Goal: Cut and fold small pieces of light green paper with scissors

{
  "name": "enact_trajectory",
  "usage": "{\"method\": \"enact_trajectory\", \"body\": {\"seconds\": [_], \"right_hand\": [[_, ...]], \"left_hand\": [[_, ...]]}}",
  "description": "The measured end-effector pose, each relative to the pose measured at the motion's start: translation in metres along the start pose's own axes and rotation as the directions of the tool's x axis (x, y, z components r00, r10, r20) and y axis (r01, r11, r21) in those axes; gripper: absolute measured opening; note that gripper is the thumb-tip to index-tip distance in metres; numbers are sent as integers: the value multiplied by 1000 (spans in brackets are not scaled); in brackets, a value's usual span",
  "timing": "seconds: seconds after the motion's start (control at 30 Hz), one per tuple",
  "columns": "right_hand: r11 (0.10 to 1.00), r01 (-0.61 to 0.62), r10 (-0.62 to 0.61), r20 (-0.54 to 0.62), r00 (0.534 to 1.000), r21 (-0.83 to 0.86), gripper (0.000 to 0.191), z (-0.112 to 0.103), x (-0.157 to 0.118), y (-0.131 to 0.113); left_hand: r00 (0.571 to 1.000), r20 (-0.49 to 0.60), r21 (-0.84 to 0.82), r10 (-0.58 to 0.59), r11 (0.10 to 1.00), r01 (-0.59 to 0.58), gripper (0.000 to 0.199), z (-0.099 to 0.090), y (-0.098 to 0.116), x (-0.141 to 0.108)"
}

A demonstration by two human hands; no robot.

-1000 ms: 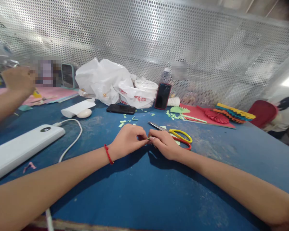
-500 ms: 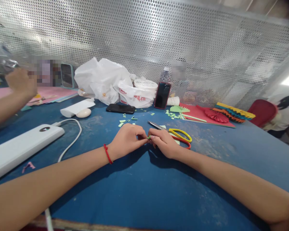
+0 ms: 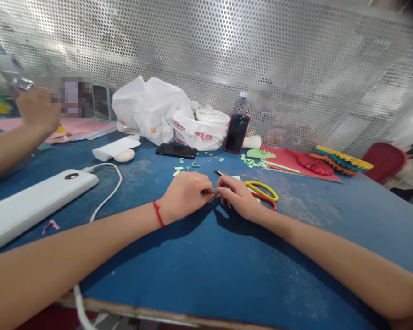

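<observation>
My left hand, with a red cord bracelet at the wrist, pinches one side of a tiny green paper piece. The fingertips of my right hand close on its other side, so most of the piece is hidden. Both hands meet just above the blue table. Scissors with yellow and orange handles lie partly behind my right hand. Small green paper scraps are scattered beyond my left hand, and more cut scraps lie farther right.
A white power bank with a cable lies at left. Behind are a black phone, white plastic bags, a propped phone, red paper and folded paper strips. Another person's hand is at far left.
The view has shifted slightly, so the table items appear a little farther right and higher. My hands stay together at the fingertips, and less of the green paper shows.
</observation>
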State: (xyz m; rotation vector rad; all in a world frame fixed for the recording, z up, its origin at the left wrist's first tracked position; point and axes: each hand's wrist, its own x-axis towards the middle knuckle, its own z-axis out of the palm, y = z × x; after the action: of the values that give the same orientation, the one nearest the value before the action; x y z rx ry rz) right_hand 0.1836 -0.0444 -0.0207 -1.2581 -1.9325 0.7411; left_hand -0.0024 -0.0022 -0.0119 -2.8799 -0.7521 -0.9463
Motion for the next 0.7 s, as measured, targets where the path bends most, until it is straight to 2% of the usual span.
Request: {"method": "enact_trajectory", "body": {"seconds": [0.17,0.33,0.47,0.6,0.7], "right_hand": [[999,10,-8,-37,999,51,6,0,1,2],[995,-25,27,-19,999,98,7,0,2,2],[983,-47,43,30,999,178,12,0,3,5],[972,-37,20,75,997,232,17,0,3,6],[971,-32,14,77,997,238,18,0,3,6]], "left_hand": [[1000,15,24,-11,1000,11,21,3,-3,-1],[1000,-1,-14,-14,1000,14,19,3,-3,-1],[995,-41,126,96,988,-90,24,3,-4,-1],[971,-61,321,230,926,-199,36,2,-4,-1],[964,-49,352,260,908,-227,37,1,-2,-1]]}}
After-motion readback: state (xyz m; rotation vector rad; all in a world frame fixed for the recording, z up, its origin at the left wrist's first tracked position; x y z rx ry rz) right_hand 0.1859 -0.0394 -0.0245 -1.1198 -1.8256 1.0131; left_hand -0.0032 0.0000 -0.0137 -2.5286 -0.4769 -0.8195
